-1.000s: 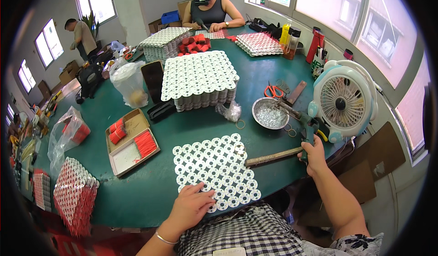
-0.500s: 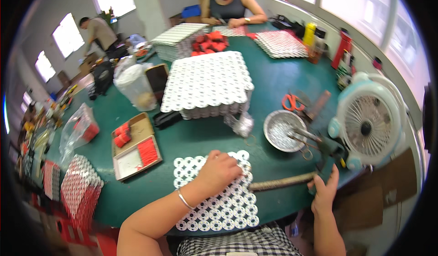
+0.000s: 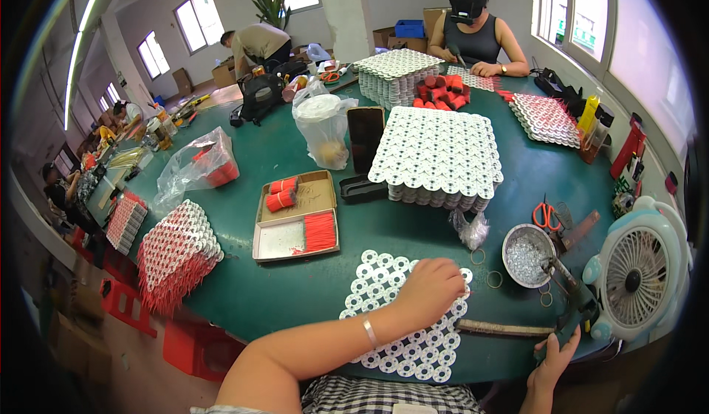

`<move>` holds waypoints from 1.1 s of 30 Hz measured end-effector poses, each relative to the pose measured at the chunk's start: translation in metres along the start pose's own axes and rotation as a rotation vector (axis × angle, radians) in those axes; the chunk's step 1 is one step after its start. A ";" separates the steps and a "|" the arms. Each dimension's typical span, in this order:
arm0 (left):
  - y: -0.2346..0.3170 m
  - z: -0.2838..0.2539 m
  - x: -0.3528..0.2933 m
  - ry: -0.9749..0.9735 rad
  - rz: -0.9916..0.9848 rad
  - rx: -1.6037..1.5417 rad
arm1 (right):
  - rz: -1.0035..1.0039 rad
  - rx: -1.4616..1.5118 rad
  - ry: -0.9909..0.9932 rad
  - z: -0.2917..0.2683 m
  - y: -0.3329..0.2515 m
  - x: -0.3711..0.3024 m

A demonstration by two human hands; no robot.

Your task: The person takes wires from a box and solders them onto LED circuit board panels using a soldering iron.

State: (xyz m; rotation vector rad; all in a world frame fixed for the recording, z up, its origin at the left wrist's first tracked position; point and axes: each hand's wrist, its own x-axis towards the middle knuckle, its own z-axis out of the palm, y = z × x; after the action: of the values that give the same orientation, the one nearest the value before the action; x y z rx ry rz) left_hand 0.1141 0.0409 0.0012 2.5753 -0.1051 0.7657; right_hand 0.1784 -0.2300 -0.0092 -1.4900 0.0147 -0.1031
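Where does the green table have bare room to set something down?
One patch lies between the big red-wired stack, open carton and white-disc sheet; another between the large white stack, low red-wired pile and scissors. It is crowded around the metal bowl, fan and right hand.

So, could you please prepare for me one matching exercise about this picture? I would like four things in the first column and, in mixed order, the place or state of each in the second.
Column one
1. left hand
2. right hand
3. bowl
4. box

Column two
A. lies open, with red strips inside
B. holds the green tool
C. contains shiny pieces
D. is over the white sheet

Right pairs: 1-D, 2-B, 3-C, 4-A
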 end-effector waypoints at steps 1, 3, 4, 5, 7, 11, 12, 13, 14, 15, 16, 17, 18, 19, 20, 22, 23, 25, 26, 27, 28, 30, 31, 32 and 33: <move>0.006 -0.001 -0.015 -0.049 -0.091 0.037 | -0.005 0.003 -0.009 -0.001 -0.002 0.000; 0.004 0.002 -0.026 -0.096 -0.161 0.107 | -0.003 0.023 -0.023 0.000 -0.003 0.001; 0.006 0.008 -0.034 -0.145 -0.249 0.191 | 0.008 0.036 -0.029 0.000 0.000 0.004; 0.006 0.008 -0.039 -0.170 -0.249 0.205 | 0.008 0.086 -0.037 0.003 0.002 0.003; -0.001 0.011 -0.044 -0.164 -0.190 0.239 | 0.034 0.196 -0.077 0.018 -0.007 -0.006; 0.005 0.014 -0.050 -0.186 -0.160 0.249 | 0.081 0.331 -0.158 0.039 -0.003 -0.019; 0.008 0.013 -0.051 -0.176 -0.143 0.256 | 0.062 0.331 -0.147 0.040 -0.003 -0.022; 0.014 0.011 -0.053 -0.209 -0.141 0.237 | 0.062 0.335 -0.142 0.036 -0.003 -0.025; 0.019 0.011 -0.056 -0.215 -0.136 0.225 | 0.063 0.326 -0.131 0.032 -0.002 -0.028; 0.023 0.009 -0.062 -0.226 -0.096 0.209 | 0.054 0.337 -0.128 0.029 -0.002 -0.033; 0.025 0.008 -0.065 -0.237 -0.057 0.193 | 0.046 0.347 -0.127 0.027 -0.001 -0.036; 0.027 0.009 -0.066 -0.233 -0.049 0.164 | 0.053 0.341 -0.123 0.026 -0.001 -0.035; 0.027 0.008 -0.067 -0.239 -0.061 0.164 | 0.044 0.346 -0.111 0.028 0.000 -0.036; 0.026 0.007 -0.066 -0.241 -0.055 0.167 | 0.036 0.351 -0.100 0.030 0.001 -0.036; 0.025 0.006 -0.065 -0.242 -0.050 0.171 | 0.047 0.349 -0.110 0.030 0.003 -0.035; 0.023 0.005 -0.065 -0.239 -0.015 0.169 | 0.054 0.353 -0.064 0.034 0.007 -0.033; 0.022 0.005 -0.065 -0.253 -0.019 0.170 | 0.049 0.327 -0.044 0.037 0.008 -0.034; 0.025 0.006 -0.064 -0.252 -0.018 0.139 | 0.037 0.260 -0.022 0.035 0.010 -0.034; 0.026 0.006 -0.063 -0.240 -0.016 0.112 | 0.015 0.245 -0.016 0.034 0.009 -0.035; 0.027 0.003 -0.062 -0.240 -0.022 0.079 | -0.004 0.241 -0.021 0.034 0.011 -0.036; 0.029 -0.005 -0.058 -0.187 -0.030 -0.002 | -0.025 0.235 -0.019 0.032 0.014 -0.036; 0.021 -0.020 -0.058 -0.026 -0.019 -0.167 | -0.052 0.224 -0.026 0.029 0.017 -0.038; 0.014 -0.035 -0.052 0.023 -0.028 -0.206 | -0.058 0.211 -0.042 0.026 0.016 -0.040; -0.001 -0.052 -0.050 0.108 0.032 -0.088 | -0.054 0.206 -0.038 0.026 0.015 -0.041; -0.017 -0.075 -0.048 0.028 -0.025 0.000 | -0.047 0.190 -0.031 0.025 0.013 -0.041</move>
State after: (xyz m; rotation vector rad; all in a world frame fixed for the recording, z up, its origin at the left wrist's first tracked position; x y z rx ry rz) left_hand 0.0390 0.0866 0.0249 2.5607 -0.0644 0.7921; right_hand 0.1398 -0.2012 -0.0223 -1.3017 -0.0537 -0.1167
